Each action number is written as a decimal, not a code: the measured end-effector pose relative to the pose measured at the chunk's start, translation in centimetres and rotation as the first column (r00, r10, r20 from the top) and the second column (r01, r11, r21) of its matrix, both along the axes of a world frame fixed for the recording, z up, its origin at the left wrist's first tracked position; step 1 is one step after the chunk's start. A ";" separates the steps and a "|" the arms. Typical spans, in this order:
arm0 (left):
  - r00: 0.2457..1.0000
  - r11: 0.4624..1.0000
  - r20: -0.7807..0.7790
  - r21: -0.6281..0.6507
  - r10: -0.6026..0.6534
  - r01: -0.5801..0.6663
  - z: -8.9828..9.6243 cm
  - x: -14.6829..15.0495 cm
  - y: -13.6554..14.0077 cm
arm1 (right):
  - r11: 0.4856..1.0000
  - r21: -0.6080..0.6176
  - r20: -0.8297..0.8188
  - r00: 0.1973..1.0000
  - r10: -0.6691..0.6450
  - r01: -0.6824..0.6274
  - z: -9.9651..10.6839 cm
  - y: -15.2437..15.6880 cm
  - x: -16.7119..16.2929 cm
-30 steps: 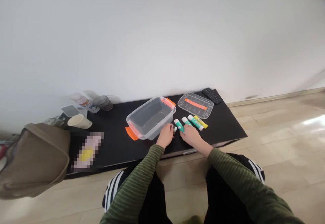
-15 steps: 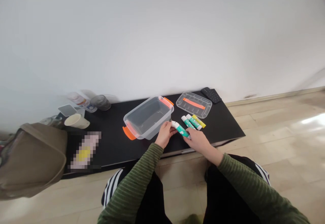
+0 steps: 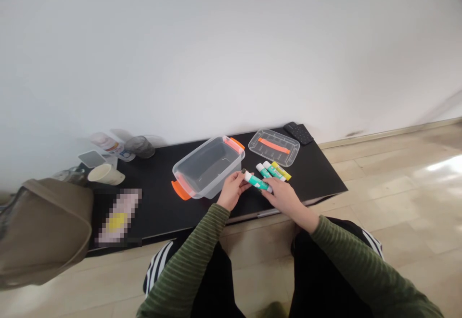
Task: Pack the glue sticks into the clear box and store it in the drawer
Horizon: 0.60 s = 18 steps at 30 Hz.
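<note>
A green-and-white glue stick [image 3: 258, 182] is held between my two hands over the front part of the black table. My left hand [image 3: 231, 190] pinches it at its white cap end. Around its lower end are the closed fingers of my right hand [image 3: 287, 200]. The cap sits in line with the tube. Just behind my right hand lie more sticks side by side: two green-and-white glue sticks [image 3: 273, 170] and a yellow stick [image 3: 282, 170]. To the left of my left hand stands an open clear plastic box [image 3: 212, 190] with orange latches; nothing shows inside.
Behind the sticks lies the clear lid [image 3: 270, 157] with an orange handle, near a dark keypad-like object [image 3: 303, 133]. At the left are a paper cup [image 3: 106, 174], a bottle [image 3: 108, 145], a grey jar [image 3: 140, 147] and a brown bag [image 3: 46, 231]. A wall borders the table [image 3: 162, 217].
The white cap, tilted at the tube's end before, is now straight on the glue stick. My hands have barely moved; the whole view has shifted slightly.
</note>
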<state>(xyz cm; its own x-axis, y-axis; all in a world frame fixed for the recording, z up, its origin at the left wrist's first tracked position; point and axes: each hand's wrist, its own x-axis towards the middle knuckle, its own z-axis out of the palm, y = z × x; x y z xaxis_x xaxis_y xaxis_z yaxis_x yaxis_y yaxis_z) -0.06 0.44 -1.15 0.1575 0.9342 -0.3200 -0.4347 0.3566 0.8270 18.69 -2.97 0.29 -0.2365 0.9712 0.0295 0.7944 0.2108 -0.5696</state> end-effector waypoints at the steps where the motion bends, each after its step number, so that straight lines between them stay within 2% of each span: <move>1: 1.000 1.000 0.004 0.006 0.001 -0.001 0.1 0.0 -0.1 | 1.000 0.009 -0.031 0.999 0.010 -0.010 0.0 0.1 0.0; 6: 1.000 0.999 0.016 0.043 -0.003 0.002 0.6 -0.1 -0.4 | 0.998 -0.007 -0.149 0.987 0.060 -0.062 0.5 0.3 0.3; 11: 0.999 0.996 0.031 0.078 -0.039 0.037 1.2 -0.2 -0.9 | 0.982 -0.151 -0.269 0.961 0.070 -0.114 0.6 0.4 0.5; 15: 0.996 0.994 0.066 0.099 -0.052 0.045 1.7 0.0 -1.0 | 0.923 -0.342 -0.482 0.876 -0.009 -0.178 0.3 0.3 0.3; 18: 0.996 0.991 0.049 0.119 -0.075 0.069 1.9 0.5 -1.2 | 0.872 -0.426 -0.551 0.833 -0.038 -0.242 0.2 0.1 -0.2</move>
